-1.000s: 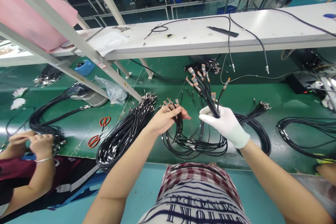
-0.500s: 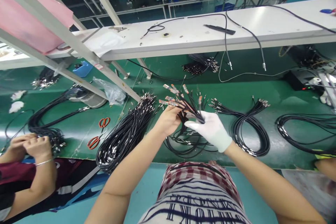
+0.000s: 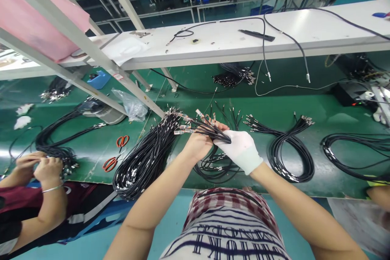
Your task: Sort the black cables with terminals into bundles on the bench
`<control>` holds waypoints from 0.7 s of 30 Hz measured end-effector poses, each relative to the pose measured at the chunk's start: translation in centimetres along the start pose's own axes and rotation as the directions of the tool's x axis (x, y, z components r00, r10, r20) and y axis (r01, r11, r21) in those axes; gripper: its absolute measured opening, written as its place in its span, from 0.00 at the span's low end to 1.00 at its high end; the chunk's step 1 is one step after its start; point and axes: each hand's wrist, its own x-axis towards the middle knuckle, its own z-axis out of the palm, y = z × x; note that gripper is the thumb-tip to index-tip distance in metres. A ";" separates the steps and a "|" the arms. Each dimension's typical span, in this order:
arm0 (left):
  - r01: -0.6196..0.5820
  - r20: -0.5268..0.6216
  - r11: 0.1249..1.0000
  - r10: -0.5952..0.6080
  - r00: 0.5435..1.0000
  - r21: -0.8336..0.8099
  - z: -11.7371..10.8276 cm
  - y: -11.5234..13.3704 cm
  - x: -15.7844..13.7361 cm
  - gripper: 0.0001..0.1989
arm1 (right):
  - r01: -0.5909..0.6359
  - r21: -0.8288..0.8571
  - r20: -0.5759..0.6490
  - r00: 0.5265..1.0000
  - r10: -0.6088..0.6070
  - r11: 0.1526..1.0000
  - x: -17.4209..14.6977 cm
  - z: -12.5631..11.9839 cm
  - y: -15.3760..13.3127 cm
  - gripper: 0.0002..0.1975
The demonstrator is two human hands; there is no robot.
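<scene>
A bunch of black cables (image 3: 210,129) with clear and orange connector ends is held over the green bench (image 3: 195,103). My bare left hand (image 3: 199,143) is closed around the bunch near the connector ends, its fingers partly hidden by the cables. In a white glove, my right hand (image 3: 240,146) grips the same bunch further back along the cables. The connector ends point up and to the left. Beneath my hands, loops of black cable (image 3: 217,166) lie on the bench. Left of them rests a large bundle of black cables (image 3: 146,154) with metal ends.
Coiled black cables (image 3: 289,156) lie to the right. Orange-handled scissors (image 3: 122,141) are at the left, beside a co-worker's hands (image 3: 48,166) handling cables. Slanting metal posts (image 3: 131,85) and a white shelf (image 3: 219,44) stand in front, with cable ends hanging from the shelf.
The held bunch has tipped over to the left, from pointing upward. My gloved hand has moved slightly left, closer against my left hand.
</scene>
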 end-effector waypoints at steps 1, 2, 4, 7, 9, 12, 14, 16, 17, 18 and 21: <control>0.005 0.008 1.000 -0.005 1.000 -0.002 -0.1 0.0 -0.1 0.03 | 0.016 -0.026 0.004 1.000 -0.016 1.000 0.0 0.1 -0.1 0.15; 0.004 0.015 1.000 -0.004 1.000 -0.001 -0.1 0.0 -0.2 0.04 | 0.027 -0.044 0.004 1.000 -0.027 0.999 0.0 0.2 -0.2 0.15; -0.004 0.028 1.000 0.004 1.000 0.007 -0.1 0.2 -0.5 0.05 | 0.023 -0.029 -0.002 1.000 -0.023 0.999 -0.1 0.2 -0.4 0.12; -0.024 0.056 0.999 0.022 0.998 0.029 0.0 0.4 -1.0 0.06 | 0.015 0.115 0.034 0.999 -0.019 0.993 -0.4 -0.5 -0.4 0.09; -0.040 0.066 0.998 0.037 0.997 0.042 0.1 0.5 -1.3 0.08 | 0.007 0.246 0.056 0.998 -0.021 0.969 -0.7 -1.2 -0.2 0.09; -0.019 0.052 0.997 0.015 0.999 0.080 0.2 0.1 -1.6 0.12 | -0.026 0.446 0.039 0.999 0.009 0.895 -1.1 -1.7 0.4 0.09; -0.028 0.052 0.992 0.021 0.998 0.121 0.2 -0.4 -1.6 0.14 | -0.037 0.557 0.011 0.999 0.037 0.830 -1.3 -1.7 0.7 0.11; -0.092 0.065 0.976 0.081 0.995 0.200 0.3 -0.8 -1.4 0.17 | -0.052 0.620 0.007 0.998 0.061 0.782 -1.4 -1.7 0.9 0.12; -0.124 0.081 0.962 0.108 0.991 0.244 0.3 -0.9 -1.3 0.17 | -0.065 0.640 0.017 0.997 0.071 0.766 -1.4 -1.9 0.9 0.13; -0.144 0.107 0.948 0.118 0.987 0.283 0.2 -1.0 -1.2 0.17 | -0.078 0.657 0.025 0.996 0.082 0.750 -1.3 -2.2 0.9 0.14; -0.132 0.197 0.891 0.049 0.979 0.433 0.2 -1.0 -1.0 0.16 | -0.086 0.706 -0.024 0.989 0.146 0.702 -1.1 -3.7 0.7 0.17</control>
